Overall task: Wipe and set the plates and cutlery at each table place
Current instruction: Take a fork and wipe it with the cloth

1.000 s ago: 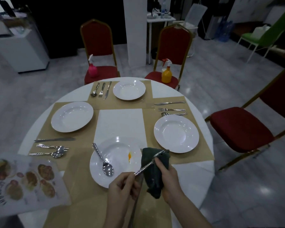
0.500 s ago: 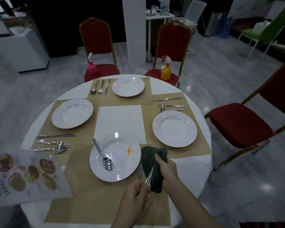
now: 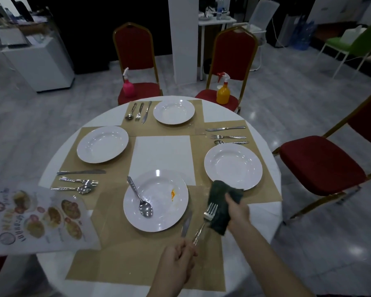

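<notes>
My left hand (image 3: 178,257) grips the handle of a fork (image 3: 205,219) whose tines point away from me, just right of the near plate (image 3: 159,211). My right hand (image 3: 237,207) holds a dark green cloth (image 3: 221,205) beside the fork's tines. A knife (image 3: 186,224) lies on the tan placemat (image 3: 120,262) between plate and fork. The near plate carries a spoon (image 3: 140,199) and an orange stain (image 3: 173,193). White plates at the left (image 3: 102,144), far side (image 3: 174,111) and right (image 3: 233,166) look clean.
Cutlery sets lie by the left plate (image 3: 78,182), far plate (image 3: 138,112) and right plate (image 3: 228,136). A food menu (image 3: 34,219) lies at the table's left edge. Red chairs (image 3: 321,163) surround the table; pink (image 3: 128,86) and orange (image 3: 222,91) spray bottles stand on two far ones.
The fork came out of the cloth's folds and now points away, tines bare beside the cloth. My right hand with the cloth shifted slightly right. The view tilted down.
</notes>
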Tool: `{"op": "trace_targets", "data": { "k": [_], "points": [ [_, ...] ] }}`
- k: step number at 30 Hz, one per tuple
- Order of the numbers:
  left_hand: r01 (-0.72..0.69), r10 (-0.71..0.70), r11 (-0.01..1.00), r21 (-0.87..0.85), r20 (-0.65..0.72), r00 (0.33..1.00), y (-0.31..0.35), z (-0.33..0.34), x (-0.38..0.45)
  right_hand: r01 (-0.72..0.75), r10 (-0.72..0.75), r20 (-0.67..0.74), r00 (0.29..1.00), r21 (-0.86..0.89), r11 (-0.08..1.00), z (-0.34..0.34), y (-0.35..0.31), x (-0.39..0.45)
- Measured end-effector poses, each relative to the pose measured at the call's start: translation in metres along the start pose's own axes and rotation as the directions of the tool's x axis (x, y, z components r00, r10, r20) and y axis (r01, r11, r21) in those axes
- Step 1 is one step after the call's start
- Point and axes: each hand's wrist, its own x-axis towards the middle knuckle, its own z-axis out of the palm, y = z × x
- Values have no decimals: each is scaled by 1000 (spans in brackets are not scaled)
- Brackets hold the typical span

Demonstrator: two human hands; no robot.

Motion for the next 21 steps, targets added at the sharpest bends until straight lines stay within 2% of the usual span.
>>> {"op": "trace_targets", "data": {
  "k": [2,4,8,10,12,14,16,18,21],
  "points": [
    [-21,19,1000,-18,-66,998,1,-5,-2,31,-31,7,999,-75,997,-15,-15,5],
    [-48,46,999,-7,-130,990,1,-8,4,36,-23,149,989,-89,995,-19,-18,-3],
    [-84,104,986,142,-142,984,-2,1,25,-109,128,475,871,-67,992,-4,11,-50],
    [-102,140,962,254,-139,980,-6,4,35,-69,139,559,818,-144,987,2,22,-73],
    [-93,136,943,319,-118,984,-11,5,39,18,75,545,835,-164,986,6,29,-83],
    [-77,112,942,328,-89,990,-14,8,37,34,32,472,881,-132,991,8,32,-80],
    [-64,92,941,332,-69,993,-13,15,30,-66,79,373,925,-47,997,11,28,-73],
    [-47,72,950,307,-72,995,-14,22,24,-190,180,312,933,2,982,14,22,-66],
    [-25,51,957,288,-83,995,-12,21,24,-245,239,263,935,-10,969,21,21,-57]
  ]
}}
